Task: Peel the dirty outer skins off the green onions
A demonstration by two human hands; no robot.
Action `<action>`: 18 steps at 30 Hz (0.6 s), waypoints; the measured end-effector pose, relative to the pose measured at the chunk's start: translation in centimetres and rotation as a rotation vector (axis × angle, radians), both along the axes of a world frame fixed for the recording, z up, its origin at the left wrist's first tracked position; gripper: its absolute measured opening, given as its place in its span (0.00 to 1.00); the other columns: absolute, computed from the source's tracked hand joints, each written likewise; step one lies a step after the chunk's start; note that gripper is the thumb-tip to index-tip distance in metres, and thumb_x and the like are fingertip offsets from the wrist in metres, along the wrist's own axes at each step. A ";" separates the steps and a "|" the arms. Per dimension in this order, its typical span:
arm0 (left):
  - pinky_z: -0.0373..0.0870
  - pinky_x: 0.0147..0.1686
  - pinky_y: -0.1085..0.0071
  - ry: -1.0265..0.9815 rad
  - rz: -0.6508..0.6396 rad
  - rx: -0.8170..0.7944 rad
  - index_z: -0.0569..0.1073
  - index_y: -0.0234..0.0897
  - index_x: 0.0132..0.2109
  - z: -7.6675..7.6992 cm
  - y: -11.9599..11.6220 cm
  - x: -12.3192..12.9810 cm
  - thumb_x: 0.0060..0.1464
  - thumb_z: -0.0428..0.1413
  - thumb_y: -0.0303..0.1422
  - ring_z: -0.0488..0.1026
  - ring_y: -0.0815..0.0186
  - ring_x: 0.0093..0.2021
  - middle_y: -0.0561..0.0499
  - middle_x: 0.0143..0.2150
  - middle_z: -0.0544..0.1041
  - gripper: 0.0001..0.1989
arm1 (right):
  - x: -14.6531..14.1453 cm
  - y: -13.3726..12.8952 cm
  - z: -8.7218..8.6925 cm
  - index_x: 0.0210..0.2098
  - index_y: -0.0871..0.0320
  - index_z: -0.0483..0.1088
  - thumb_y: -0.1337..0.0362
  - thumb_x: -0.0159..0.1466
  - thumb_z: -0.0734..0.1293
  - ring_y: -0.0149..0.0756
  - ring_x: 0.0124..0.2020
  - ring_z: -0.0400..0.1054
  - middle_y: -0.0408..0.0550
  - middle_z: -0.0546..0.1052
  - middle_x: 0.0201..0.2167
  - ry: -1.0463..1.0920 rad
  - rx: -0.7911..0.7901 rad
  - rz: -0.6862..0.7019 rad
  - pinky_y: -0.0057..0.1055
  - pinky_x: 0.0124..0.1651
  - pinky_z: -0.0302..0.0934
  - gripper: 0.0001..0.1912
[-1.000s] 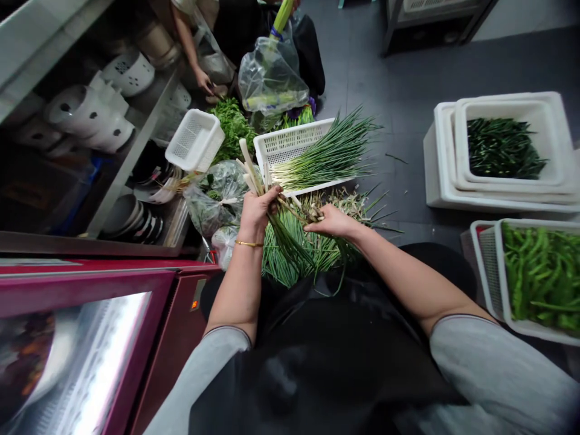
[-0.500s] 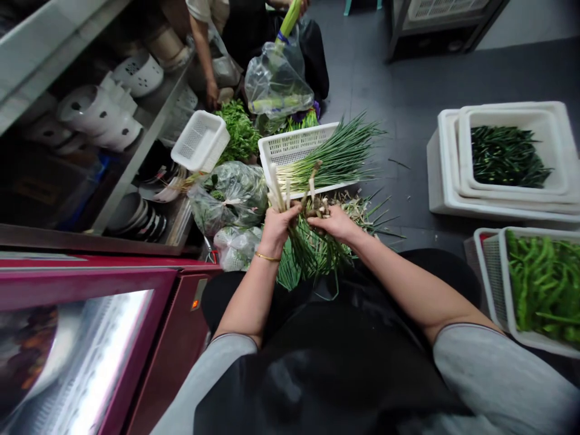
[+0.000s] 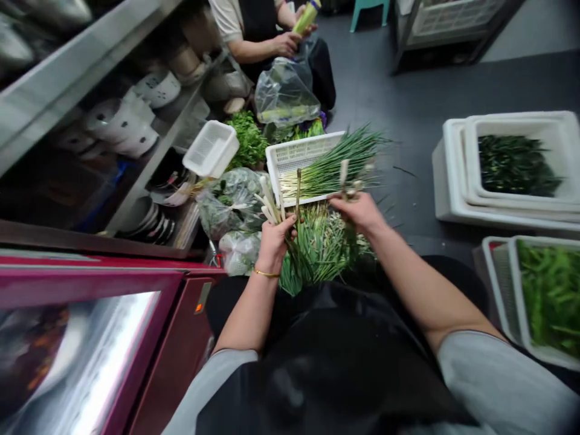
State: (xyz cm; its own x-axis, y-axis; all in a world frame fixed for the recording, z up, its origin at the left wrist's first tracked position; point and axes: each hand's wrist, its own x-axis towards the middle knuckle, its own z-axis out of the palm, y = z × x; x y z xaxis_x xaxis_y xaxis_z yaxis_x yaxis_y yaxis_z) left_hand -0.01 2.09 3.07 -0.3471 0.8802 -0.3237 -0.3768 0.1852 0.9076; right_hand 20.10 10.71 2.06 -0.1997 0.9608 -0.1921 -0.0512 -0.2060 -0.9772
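My left hand [image 3: 275,241] is closed around a bunch of scallions [image 3: 270,205], white ends up and green leaves hanging below; one brownish stalk [image 3: 298,193] stands up beside the thumb. To the right, my right hand [image 3: 362,212] grips some darker scallions [image 3: 348,184] with root ends up, partly blurred by motion. Beyond both hands is a white slotted basket [image 3: 301,147] holding scallions [image 3: 338,163] laid with white ends to the left. More loose scallions [image 3: 324,248] lie in a pile beneath my hands.
Tied plastic bags of greens [image 3: 233,202] lie to the left by a shelf of dishes [image 3: 149,223]. A white basket [image 3: 211,148] sits behind them. A co-worker [image 3: 267,45] holds a bundled yellow-green vegetable [image 3: 308,17]. White bins [image 3: 446,175] and a basket of green peppers [image 3: 550,296] stand at right.
My right hand has moved right, away from my left hand, carrying part of the scallions. The co-worker now has both hands on the bundled vegetable. The view has shifted slightly.
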 end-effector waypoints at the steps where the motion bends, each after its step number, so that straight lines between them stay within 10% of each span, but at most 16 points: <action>1: 0.56 0.14 0.78 0.011 -0.021 -0.016 0.74 0.31 0.32 -0.7 -0.2 1.3 0.33 0.69 0.38 0.65 0.75 0.15 0.50 0.24 0.76 0.20 | -1.3 -1.3 0.0 0.35 0.63 0.76 0.56 0.45 0.77 0.22 0.16 0.53 0.37 0.67 0.16 0.024 -0.018 0.121 0.24 0.18 0.47 0.21; 9: 0.56 0.16 0.76 0.321 -0.307 0.055 0.70 0.33 0.22 -1.4 -0.2 3.1 0.40 0.67 0.43 0.60 0.75 0.15 0.56 0.16 0.65 0.19 | -1.7 -2.5 -1.3 0.21 0.60 0.67 0.53 0.42 0.78 0.24 0.14 0.53 0.39 0.66 0.14 0.023 -0.152 0.282 0.26 0.16 0.45 0.21; 18: 0.53 0.16 0.76 0.364 -0.289 0.052 0.71 0.33 0.23 -2.5 0.4 2.2 0.45 0.64 0.42 0.58 0.76 0.15 0.54 0.16 0.67 0.17 | -1.2 -2.7 -0.9 0.23 0.61 0.69 0.59 0.41 0.76 0.24 0.16 0.55 0.39 0.67 0.16 -0.047 -0.155 0.343 0.26 0.19 0.49 0.17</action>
